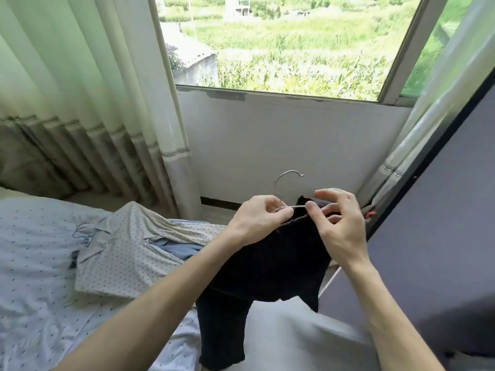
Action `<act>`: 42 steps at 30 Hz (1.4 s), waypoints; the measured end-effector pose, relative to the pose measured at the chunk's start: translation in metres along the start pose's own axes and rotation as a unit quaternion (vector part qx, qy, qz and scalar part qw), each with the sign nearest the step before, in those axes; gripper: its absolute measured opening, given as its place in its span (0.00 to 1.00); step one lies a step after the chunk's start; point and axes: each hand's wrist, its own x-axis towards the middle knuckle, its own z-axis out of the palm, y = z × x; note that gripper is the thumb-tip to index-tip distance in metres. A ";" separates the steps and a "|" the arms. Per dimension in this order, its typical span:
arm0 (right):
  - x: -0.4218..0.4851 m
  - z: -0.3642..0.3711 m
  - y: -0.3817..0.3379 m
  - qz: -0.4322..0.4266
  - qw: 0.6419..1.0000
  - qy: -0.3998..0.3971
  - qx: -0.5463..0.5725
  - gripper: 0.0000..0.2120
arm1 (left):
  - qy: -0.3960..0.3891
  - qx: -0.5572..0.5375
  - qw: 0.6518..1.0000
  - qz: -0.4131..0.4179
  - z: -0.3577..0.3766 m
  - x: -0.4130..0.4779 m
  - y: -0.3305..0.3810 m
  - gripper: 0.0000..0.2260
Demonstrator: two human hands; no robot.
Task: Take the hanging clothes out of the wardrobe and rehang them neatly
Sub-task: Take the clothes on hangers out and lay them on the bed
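Black trousers on hanger — between both hands

Left hand: bare, slender fingers.
Right hand: bare.
Forearms, left and right: uncovered along their visible length.
Light grey garment: plain cloth, type unclear.

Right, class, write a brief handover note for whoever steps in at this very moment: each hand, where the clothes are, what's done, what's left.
Left hand grips the metal hanger at the base of its hook.
Right hand pinches the hanger's wire at the waistband of the black trousers, which hang from it.
On the bed: a dotted shirt with a blue hanger at its collar, over a blue garment.
Done: these clothes are out, in hand or on the bed.
Left: straighten the trousers, then rehang everything neatly.
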 end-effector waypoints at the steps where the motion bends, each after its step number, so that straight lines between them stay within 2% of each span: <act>1: 0.002 -0.005 0.003 0.020 0.999 0.044 0.005 0.11 | 0.013 0.000 1.000 0.001 -0.003 0.003 0.001 0.11; 3: 0.006 -0.013 0.015 0.061 0.992 0.111 0.002 0.16 | 0.032 0.006 0.999 0.011 -0.011 0.011 0.007 0.14; 4: 0.010 -0.015 0.027 0.094 0.988 0.118 0.004 0.21 | 0.037 0.007 0.999 0.017 -0.016 0.015 0.010 0.15; 6: 0.022 -0.020 0.052 0.193 0.978 0.073 0.017 0.38 | 0.041 0.002 0.999 0.026 -0.031 0.024 0.019 0.14; 8: 0.039 -0.025 0.081 0.256 0.966 -0.027 -0.015 0.50 | 0.045 -0.028 0.998 0.038 -0.047 0.032 0.029 0.12; 9: 0.046 -0.025 0.095 0.257 0.963 -0.076 -0.035 0.49 | 0.046 -0.045 0.997 0.042 -0.054 0.036 0.035 0.12; 11: 0.062 -0.021 0.114 0.261 0.956 -0.133 -0.028 0.37 | 0.047 -0.080 0.995 0.047 -0.064 0.041 0.047 0.12; 13: 0.079 -0.014 0.115 0.256 0.955 -0.141 0.055 0.27 | 0.052 -0.105 0.992 0.038 -0.069 0.048 0.058 0.14; 15: 0.099 -0.009 0.103 0.222 0.963 -0.121 0.091 0.21 | 0.062 -0.130 0.989 0.021 -0.071 0.057 0.067 0.14; 18: 0.126 -0.001 0.093 0.193 0.969 -0.113 0.100 0.20 | 0.081 -0.167 0.983 0.009 -0.077 0.072 0.072 0.14; 20: 0.139 0.006 0.091 0.191 0.966 -0.134 0.107 0.20 | 0.099 -0.180 0.979 0.003 -0.089 0.078 0.070 0.14; 24: 0.151 0.028 0.088 0.199 0.939 -0.250 0.128 0.15 | 0.175 -0.168 0.970 -0.022 -0.129 0.083 0.052 0.14; 26: 0.153 0.050 0.091 0.207 0.918 -0.317 0.119 0.16 | 0.224 -0.159 0.961 -0.034 -0.153 0.081 0.037 0.14; 30: 0.150 0.110 0.094 0.191 0.905 -0.372 0.075 0.09 | 0.307 -0.163 0.937 -0.045 -0.202 0.071 -0.001 0.13; 34: 0.148 0.183 0.088 0.159 0.906 -0.390 0.047 0.03 | 0.364 -0.157 0.917 -0.051 -0.245 0.059 -0.051 0.12; 38: 0.141 0.257 0.074 0.152 0.897 -0.414 0.017 0.07 | 0.389 -0.165 0.903 -0.075 -0.296 0.051 -0.120 0.12; 42: 0.130 0.338 0.068 0.161 0.880 -0.446 -0.023 0.11 | 0.417 -0.174 0.882 -0.132 -0.349 0.049 -0.214 0.12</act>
